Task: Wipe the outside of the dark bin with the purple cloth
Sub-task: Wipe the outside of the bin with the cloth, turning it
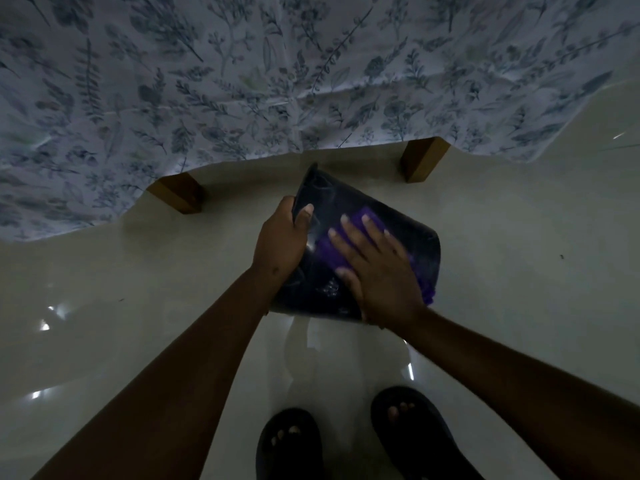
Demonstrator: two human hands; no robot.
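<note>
**Wipe in progress on the bin's outer wall**

While the dim light hides much of the detail, the head view is read plainly enough: the dark bin (349, 251) is tipped on its side above the pale glossy floor (519, 271), just in front of the wooden legs (180, 195) of a bed draped in a floral sheet (242, 81). Whether the bin rests on the floor or is lifted clear of it cannot be told.

The left hand (282, 237) is closed around the bin's rim, thumb laid over the edge, and the bin is steadied by it. The right hand (377, 268) is spread flat, fingers (346, 223) splayed, and the purple cloth (332, 249) is pressed under the palm against the upturned side wall. Cloth is seen peeking out past the fingertips and again at the wrist side, near the bin's lower corner.

The step is judged to be the wiping itself, mid-task, with one face being covered. Next, a sweep across the wall is called for, then a turn of the bin by the left hand so that the unseen faces are brought up.

As for contents: the bin's mouth is turned away towards the bed, so the inside is not shown, and nothing can be said of what it holds. Two dark sandals (291, 445) are seen at the bottom edge.
</note>
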